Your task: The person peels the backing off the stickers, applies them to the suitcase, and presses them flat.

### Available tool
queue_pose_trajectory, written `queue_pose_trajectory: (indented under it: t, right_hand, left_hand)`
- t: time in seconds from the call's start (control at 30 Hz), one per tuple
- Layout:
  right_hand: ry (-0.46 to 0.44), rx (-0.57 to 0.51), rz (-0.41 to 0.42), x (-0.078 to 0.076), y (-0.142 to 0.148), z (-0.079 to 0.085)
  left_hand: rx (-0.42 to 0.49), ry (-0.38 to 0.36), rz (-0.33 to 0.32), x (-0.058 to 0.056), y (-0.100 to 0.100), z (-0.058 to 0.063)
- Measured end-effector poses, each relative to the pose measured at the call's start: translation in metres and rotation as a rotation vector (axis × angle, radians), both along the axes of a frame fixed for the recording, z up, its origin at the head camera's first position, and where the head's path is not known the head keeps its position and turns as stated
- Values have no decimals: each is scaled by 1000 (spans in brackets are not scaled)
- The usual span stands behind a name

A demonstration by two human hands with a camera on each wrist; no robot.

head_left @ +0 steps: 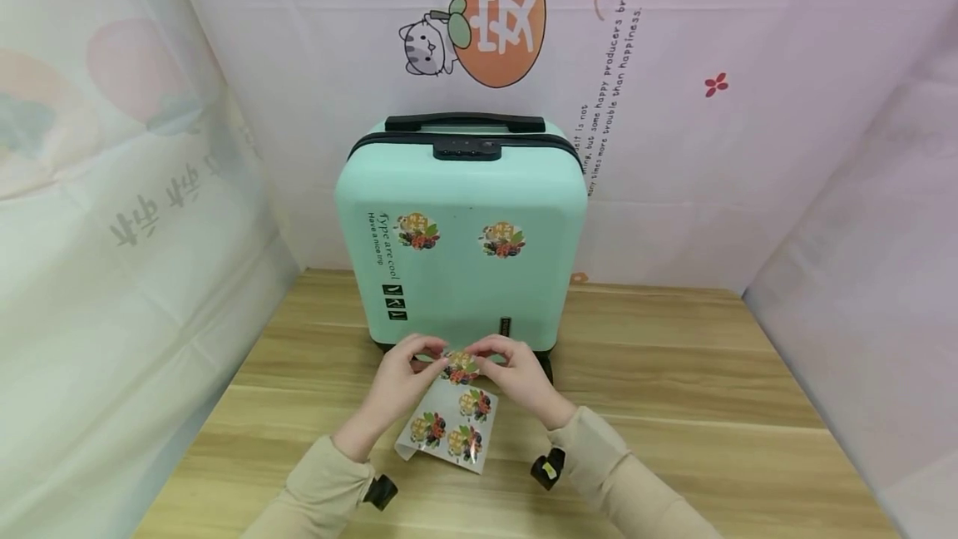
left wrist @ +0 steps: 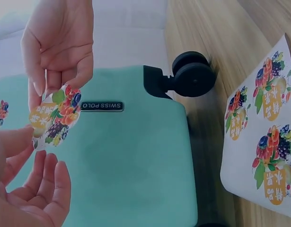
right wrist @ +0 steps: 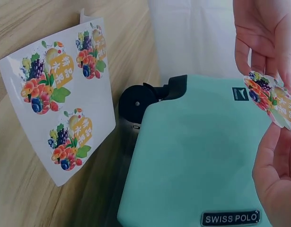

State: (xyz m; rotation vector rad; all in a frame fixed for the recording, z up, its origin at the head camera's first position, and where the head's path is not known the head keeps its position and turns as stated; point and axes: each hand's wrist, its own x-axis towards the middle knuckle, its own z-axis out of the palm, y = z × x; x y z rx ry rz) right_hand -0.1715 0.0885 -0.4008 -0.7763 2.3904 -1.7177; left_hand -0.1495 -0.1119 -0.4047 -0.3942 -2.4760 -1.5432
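A cut-out fruit sticker point(head_left: 459, 367) is stretched between both hands, low in front of a mint-green suitcase point(head_left: 456, 289). The left hand point(head_left: 400, 379) pinches its left edge between thumb and fingers. Its right edge is pinched by the right hand point(head_left: 518, 373). In the left wrist view the sticker point(left wrist: 57, 116) shows its printed face, with fruit and a yellow label. Just below the hands lies a white sticker sheet point(head_left: 446, 395) bearing three similar fruit prints, its lower left corner curled. Two matching stickers, left point(head_left: 417, 231) and right point(head_left: 503, 239), are on the suitcase's upper front.
The suitcase stands upright on a wooden table point(head_left: 674, 389) against a printed cloth backdrop point(head_left: 659, 148). A black wheel point(left wrist: 195, 79) sticks out at its base. Black wrist-worn devices, left point(head_left: 381, 492) and right point(head_left: 549, 469), hang by the sleeves.
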Motion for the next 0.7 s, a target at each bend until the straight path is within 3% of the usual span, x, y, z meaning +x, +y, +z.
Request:
queue_pose_trajectory:
  t: [0.2,0.4,0.5,0.63,0.7]
  right_hand:
    - [-1,16,36,0,-7,3]
    - [16,44,51,-2,-13,5]
    - [-23,-13,35,-3,-14,7]
    - [-82,-158,-53,-4,-15,10]
    - [-66,-200,-132,-4,-17,11]
  left_hand:
    - [-5,21,18,0,-4,-3]
    - [55,22,40,2,-9,-4]
    - [75,-1,60,2,-10,-1]
    - [104,-34,85,1,-10,3]
    - [125,-42,99,0,-11,3]
